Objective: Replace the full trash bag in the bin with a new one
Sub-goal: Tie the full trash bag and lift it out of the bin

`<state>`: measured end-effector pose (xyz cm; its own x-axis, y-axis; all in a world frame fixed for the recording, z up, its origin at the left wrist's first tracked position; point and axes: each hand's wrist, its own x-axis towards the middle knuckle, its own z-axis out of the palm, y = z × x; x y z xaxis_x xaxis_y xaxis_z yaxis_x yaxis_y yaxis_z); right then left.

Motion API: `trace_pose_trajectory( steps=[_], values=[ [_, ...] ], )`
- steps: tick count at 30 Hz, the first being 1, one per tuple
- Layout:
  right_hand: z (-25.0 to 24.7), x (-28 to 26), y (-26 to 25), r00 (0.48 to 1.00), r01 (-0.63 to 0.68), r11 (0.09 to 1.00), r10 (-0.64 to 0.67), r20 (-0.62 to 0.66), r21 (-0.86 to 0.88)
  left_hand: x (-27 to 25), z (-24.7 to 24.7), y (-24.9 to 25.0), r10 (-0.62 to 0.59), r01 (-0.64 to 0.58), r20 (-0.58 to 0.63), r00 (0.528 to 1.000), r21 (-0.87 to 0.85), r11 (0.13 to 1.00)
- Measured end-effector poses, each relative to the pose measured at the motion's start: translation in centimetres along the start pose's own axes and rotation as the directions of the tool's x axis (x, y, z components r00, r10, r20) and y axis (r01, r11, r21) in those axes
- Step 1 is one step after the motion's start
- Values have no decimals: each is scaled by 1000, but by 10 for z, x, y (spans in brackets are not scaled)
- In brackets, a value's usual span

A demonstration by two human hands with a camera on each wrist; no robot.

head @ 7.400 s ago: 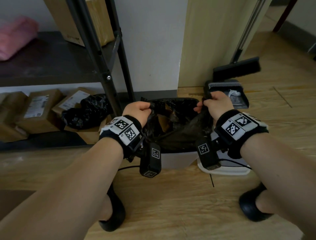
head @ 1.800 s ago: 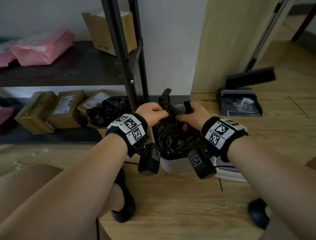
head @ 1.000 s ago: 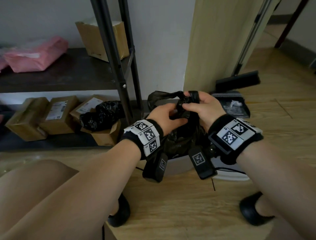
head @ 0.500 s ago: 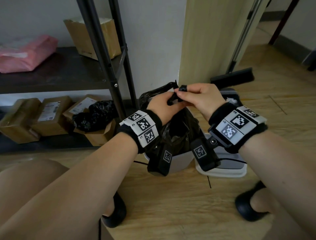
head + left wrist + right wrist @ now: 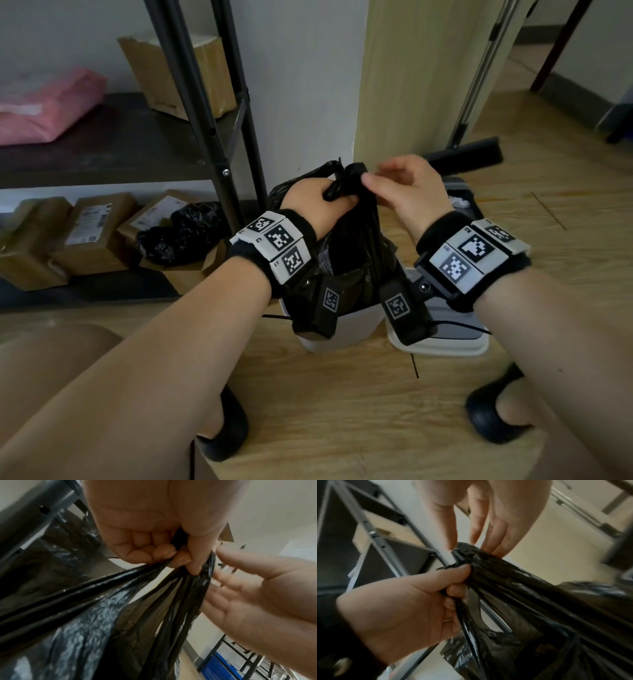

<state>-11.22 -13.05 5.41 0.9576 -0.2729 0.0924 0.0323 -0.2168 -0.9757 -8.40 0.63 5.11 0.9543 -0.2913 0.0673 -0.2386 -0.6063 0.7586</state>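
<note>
A full black trash bag (image 5: 352, 246) stands half lifted out of the white bin (image 5: 342, 329) on the wooden floor. Its top is gathered into one bunch. My left hand (image 5: 329, 198) grips that bunch in a fist; the left wrist view shows its fingers (image 5: 163, 555) curled round the bag (image 5: 102, 615). My right hand (image 5: 373, 174) hovers just right of the bunch with straight fingers. In the right wrist view its fingertips (image 5: 488, 547) just touch the top of the bag (image 5: 539, 601).
The bin's white lid (image 5: 445, 342) lies on the floor to the right. A black shelf post (image 5: 205, 120) stands close behind on the left, with cardboard boxes (image 5: 92, 233) and another black bag (image 5: 185, 233) below. A broom and dustpan (image 5: 462, 157) stand behind on the right. My shoes (image 5: 226, 435) flank the bin.
Both hands drew the bag's rim in from the bin's edges and raised it. In the last half second my right hand let go and its fingers straightened; the left hand keeps the bunch.
</note>
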Motion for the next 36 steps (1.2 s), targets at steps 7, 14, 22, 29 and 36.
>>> trace_pose_trajectory(
  steps=[7,14,22,29,36],
  values=[
    [10,-8,29,943,-149,928,237,232,-341,-1,-8,6,22,-23,-40,999,-10,1000],
    [14,10,30,949,-314,949,312,-41,-44,-4,-22,7,134,-125,-189,973,58,990],
    [18,28,4,980,-191,979,185,-78,-78,-5,-14,20,358,-275,-166,919,383,882],
    [23,15,19,982,-79,847,158,106,-525,-1,-10,25,317,-321,53,947,101,942],
    [24,9,10,971,-44,783,181,159,-620,0,-11,28,275,-276,44,961,24,961]
  ],
)
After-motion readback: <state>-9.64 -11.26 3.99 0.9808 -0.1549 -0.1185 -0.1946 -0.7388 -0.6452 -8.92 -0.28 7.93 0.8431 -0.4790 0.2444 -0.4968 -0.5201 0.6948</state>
